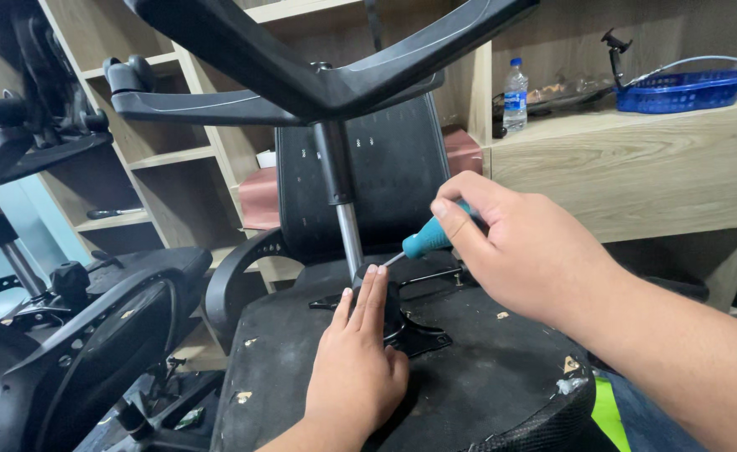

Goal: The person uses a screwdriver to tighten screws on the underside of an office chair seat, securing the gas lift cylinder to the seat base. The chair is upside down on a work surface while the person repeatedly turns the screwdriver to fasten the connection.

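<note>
With the chair base (327, 75) already standing on the upturned seat (469, 368), the right hand (523, 251) grips a teal screwdriver (425, 240) at the mounting plate (410, 335) while the left hand (356, 368) rests flat, fingers loose, against the column.

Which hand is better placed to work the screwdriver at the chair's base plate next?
Probably the right hand: it grips the teal-handled screwdriver, tip by the gas cylinder. The left hand lies flat on the mounting plate, steadying.
</note>
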